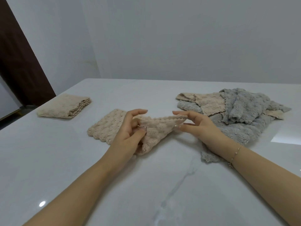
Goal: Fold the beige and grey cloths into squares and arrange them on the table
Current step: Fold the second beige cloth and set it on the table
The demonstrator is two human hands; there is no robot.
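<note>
A beige textured cloth [110, 126] lies at the middle of the white table [146, 185], its left part flat and its right part lifted into a fold. My left hand [130, 132] pinches the raised fold near its middle. My right hand [197, 126] holds the fold's far corner between thumb and fingers. A folded stack of beige cloths [65, 106] sits at the far left. At the right lies a loose pile of grey cloths [244, 111] mixed with beige cloths [210, 103].
A grey cloth corner [208, 157] pokes out under my right wrist. A white wall rises behind the table. A dark brown door panel [21, 59] stands at the far left beyond the table edge.
</note>
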